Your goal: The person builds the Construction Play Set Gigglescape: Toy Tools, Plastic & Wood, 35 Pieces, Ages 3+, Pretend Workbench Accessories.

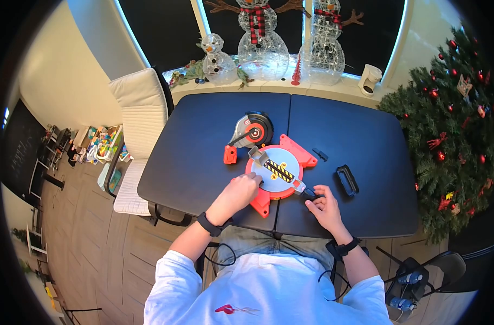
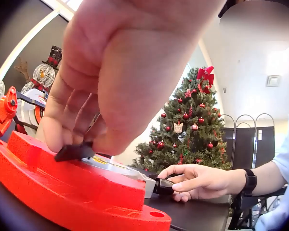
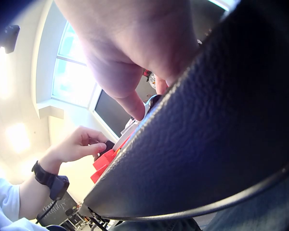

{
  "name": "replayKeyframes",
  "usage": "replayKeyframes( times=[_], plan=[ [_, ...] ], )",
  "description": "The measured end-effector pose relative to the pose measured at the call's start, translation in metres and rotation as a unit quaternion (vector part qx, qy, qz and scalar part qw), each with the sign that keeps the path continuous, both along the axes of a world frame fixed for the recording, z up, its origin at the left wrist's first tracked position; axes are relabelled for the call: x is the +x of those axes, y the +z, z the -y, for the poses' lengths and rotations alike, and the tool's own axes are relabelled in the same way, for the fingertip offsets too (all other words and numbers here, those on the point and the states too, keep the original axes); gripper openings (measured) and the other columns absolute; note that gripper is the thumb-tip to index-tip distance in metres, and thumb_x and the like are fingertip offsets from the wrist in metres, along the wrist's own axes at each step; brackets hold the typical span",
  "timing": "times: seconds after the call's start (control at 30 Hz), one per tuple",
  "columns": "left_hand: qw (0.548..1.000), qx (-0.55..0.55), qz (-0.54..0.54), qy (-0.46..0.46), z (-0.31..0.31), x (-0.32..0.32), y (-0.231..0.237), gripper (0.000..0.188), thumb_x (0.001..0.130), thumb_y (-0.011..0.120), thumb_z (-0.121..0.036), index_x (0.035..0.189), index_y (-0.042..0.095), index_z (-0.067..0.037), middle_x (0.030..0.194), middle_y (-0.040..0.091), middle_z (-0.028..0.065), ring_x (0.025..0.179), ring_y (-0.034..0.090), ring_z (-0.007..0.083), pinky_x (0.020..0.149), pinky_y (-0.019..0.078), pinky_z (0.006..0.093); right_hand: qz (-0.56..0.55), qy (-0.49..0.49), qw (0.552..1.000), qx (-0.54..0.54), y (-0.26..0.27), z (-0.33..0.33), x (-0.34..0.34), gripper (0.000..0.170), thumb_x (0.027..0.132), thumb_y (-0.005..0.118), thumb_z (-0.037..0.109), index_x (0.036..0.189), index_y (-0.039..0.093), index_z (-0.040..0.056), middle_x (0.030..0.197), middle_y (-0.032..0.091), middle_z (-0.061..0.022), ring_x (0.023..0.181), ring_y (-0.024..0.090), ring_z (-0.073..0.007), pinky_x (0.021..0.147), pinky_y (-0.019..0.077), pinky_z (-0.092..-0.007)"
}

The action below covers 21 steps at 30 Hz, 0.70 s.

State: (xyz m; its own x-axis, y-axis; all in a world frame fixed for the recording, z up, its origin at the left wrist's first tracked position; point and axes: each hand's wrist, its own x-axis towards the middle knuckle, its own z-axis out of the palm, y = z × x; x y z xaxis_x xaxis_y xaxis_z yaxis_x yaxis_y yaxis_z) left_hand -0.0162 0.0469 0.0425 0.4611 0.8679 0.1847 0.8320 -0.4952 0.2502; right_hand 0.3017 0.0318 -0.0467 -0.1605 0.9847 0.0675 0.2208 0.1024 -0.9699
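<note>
A: Where lay the round red-and-grey base (image 1: 262, 179), and how were the hands placed?
B: On the table (image 1: 203, 124); the left hand (image 1: 239, 195) pinched a black tab (image 2: 74, 152) at the base's edge, the right hand (image 1: 326, 209) a black piece (image 2: 164, 186) by its grey projection (image 1: 298, 186)
A: And its handling?
B: It was judged light, rigid plastic; the red feet (image 1: 261, 206) seemed the firmest hold

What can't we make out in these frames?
Head: black piece, mostly hidden by the left hand holding it.
Right wrist: most of the red base, hidden by the table.
Head: top of the middle snowman, cut off by the upper edge.
Head: blackboard writing, too small to read.
</note>
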Motion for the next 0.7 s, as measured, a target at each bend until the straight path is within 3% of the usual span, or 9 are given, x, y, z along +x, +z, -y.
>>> replayKeyframes(
  times=[0.07,0.17,0.2,0.33,0.53,0.7],
  plan=[
    [0.994,-0.01,0.108,-0.018,-0.005,-0.012,0.003,0.015,0.088,0.063,0.004,0.101,0.071,-0.001,0.097,0.07,0.0159,0.091,0.071,0.0392,0.082,0.0581,0.046,0.0,-0.001,1.0,-0.004,-0.001,0.0,0.001,0.055,0.094,0.084,0.014,0.138,0.053,0.0009,0.122,0.064,-0.017,0.084,0.073,-0.0158,0.075,0.0594,-0.0279],
    [0.992,0.036,0.115,-0.024,-0.008,-0.033,0.015,0.022,0.086,0.065,0.007,0.103,0.074,-0.004,0.101,0.068,0.0142,0.099,0.066,0.0376,0.09,0.0553,0.0451,0.0,0.001,1.0,-0.01,-0.002,-0.001,0.001,0.055,0.093,0.084,0.014,0.138,0.053,0.0011,0.121,0.064,-0.0164,0.083,0.073,-0.015,0.074,0.0588,-0.0275],
    [0.993,0.021,0.112,0.0,-0.008,-0.04,0.015,0.025,0.082,0.07,0.008,0.103,0.076,-0.005,0.107,0.065,0.0131,0.108,0.061,0.0343,0.094,0.0522,0.0427,-0.001,0.002,1.0,-0.01,-0.002,-0.001,0.002,0.055,0.093,0.084,0.014,0.138,0.053,0.0013,0.121,0.064,-0.0161,0.082,0.072,-0.0146,0.074,0.0585,-0.0273],
    [0.987,-0.039,0.152,0.025,-0.011,-0.061,0.02,0.026,0.083,0.068,0.01,0.102,0.077,-0.007,0.108,0.065,0.014,0.099,0.066,0.035,0.087,0.0559,0.0414,0.003,0.016,1.0,-0.015,-0.001,-0.002,0.002,0.053,0.095,0.08,0.005,0.138,0.05,0.0011,0.123,0.061,-0.0129,0.088,0.074,-0.014,0.074,0.0583,-0.0264],
    [0.982,-0.097,0.162,0.025,-0.021,-0.068,0.005,0.024,0.087,0.065,0.007,0.106,0.078,0.0,0.097,0.074,0.0211,0.083,0.073,0.0366,0.077,0.0581,0.0418,0.002,0.016,1.0,-0.019,-0.002,-0.002,0.003,0.053,0.095,0.08,0.005,0.139,0.05,0.0013,0.121,0.06,-0.0125,0.086,0.074,-0.0128,0.073,0.0578,-0.0255],
    [0.976,-0.119,0.174,0.06,-0.022,-0.062,0.008,0.02,0.089,0.068,0.001,0.106,0.078,0.002,0.095,0.076,0.0217,0.084,0.075,0.0348,0.078,0.0592,0.039,0.004,0.007,1.0,-0.014,-0.001,-0.001,0.002,0.054,0.094,0.083,0.011,0.138,0.052,0.002,0.119,0.063,-0.0132,0.082,0.072,-0.0127,0.073,0.0581,-0.0263]
  ],
)
